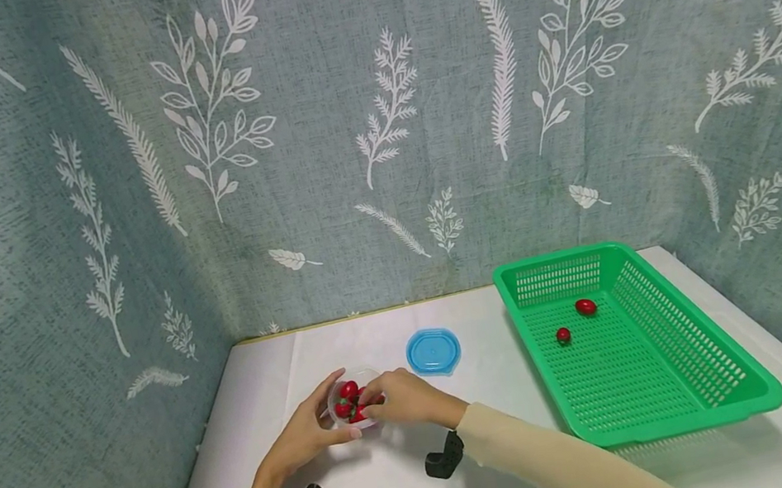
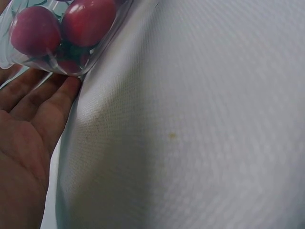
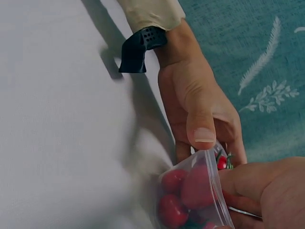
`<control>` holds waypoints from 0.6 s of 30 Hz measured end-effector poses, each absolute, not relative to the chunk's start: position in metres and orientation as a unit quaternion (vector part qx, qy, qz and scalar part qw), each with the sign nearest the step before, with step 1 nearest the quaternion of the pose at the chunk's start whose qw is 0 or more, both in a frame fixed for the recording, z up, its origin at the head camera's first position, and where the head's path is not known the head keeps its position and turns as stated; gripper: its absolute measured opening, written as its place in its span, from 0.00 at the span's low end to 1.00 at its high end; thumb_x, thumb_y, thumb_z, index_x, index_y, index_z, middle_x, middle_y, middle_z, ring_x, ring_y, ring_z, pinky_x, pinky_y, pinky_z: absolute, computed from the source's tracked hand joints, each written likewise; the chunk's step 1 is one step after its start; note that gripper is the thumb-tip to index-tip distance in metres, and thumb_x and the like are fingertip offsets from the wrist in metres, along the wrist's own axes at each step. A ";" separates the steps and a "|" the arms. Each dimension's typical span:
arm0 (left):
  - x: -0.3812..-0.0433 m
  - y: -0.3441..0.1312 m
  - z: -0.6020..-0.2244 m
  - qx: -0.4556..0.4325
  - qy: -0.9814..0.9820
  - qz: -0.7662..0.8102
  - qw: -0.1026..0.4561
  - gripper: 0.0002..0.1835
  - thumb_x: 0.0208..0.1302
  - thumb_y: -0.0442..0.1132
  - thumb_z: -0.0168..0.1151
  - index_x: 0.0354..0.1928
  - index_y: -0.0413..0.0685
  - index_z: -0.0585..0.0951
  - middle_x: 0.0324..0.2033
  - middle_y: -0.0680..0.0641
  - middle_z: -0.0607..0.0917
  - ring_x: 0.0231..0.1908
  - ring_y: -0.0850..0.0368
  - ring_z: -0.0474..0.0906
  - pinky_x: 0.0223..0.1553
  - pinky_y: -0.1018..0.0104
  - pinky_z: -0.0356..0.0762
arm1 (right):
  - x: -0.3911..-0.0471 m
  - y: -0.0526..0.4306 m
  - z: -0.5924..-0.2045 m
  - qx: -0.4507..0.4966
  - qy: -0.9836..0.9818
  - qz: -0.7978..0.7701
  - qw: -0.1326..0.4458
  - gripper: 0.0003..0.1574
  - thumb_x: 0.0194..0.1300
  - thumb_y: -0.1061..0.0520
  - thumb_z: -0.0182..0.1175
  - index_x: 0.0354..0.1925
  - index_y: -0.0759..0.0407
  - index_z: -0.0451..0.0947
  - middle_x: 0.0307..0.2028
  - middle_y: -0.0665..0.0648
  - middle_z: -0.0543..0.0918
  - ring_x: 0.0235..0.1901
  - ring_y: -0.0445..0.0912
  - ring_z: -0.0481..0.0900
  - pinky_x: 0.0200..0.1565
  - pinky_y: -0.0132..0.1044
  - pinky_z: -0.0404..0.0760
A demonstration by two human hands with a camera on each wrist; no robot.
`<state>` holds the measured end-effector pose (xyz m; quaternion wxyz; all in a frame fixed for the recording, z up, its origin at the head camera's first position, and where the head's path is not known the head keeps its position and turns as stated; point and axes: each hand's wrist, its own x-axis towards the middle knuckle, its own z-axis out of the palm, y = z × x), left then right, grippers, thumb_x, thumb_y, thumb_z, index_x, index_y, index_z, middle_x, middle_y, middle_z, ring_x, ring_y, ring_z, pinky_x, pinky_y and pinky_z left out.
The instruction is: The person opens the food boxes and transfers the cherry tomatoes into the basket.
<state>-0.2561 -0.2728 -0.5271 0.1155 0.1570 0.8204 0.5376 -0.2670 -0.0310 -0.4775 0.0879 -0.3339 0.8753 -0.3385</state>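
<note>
A small clear plastic container (image 1: 360,371) with several red cherry tomatoes (image 2: 90,21) in it stands on the white table at the left of the head view. My left hand (image 1: 305,435) grips its side. In the right wrist view that hand's thumb (image 3: 204,133) lies at the rim, the fingers behind the wall. From the right, my right hand (image 1: 408,396) reaches over the rim and pinches a cherry tomato (image 1: 357,415) among the others. The container wall and the tomatoes partly hide those fingertips.
A blue lid (image 1: 433,352) lies flat behind and right of the container. At the right stands a large green basket (image 1: 675,427) with two cherry tomatoes inside, one at the back (image 1: 585,307), one nearer (image 1: 563,335). A patterned curtain (image 1: 314,121) rises behind the table.
</note>
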 end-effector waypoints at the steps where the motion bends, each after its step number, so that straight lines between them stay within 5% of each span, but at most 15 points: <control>1: -0.256 -0.273 -0.527 0.158 0.819 0.539 0.116 0.59 0.55 0.45 0.82 0.82 0.54 0.54 0.80 0.40 0.52 0.77 0.38 0.54 0.70 0.44 0.65 | -0.267 -0.032 -0.478 -0.332 0.873 -0.344 0.092 0.11 0.69 0.56 0.67 0.47 0.57 0.89 0.40 0.45 0.90 0.27 0.33 0.75 0.29 0.25 0.74; 18: -0.255 -0.273 -0.527 0.159 0.822 0.534 0.118 0.58 0.56 0.45 0.81 0.82 0.55 0.54 0.80 0.40 0.51 0.77 0.37 0.52 0.70 0.42 0.63 | -0.270 -0.030 -0.479 -0.317 0.852 -0.399 0.119 0.06 0.63 0.58 0.70 0.40 0.54 0.87 0.33 0.43 0.86 0.31 0.34 0.77 0.33 0.28 0.77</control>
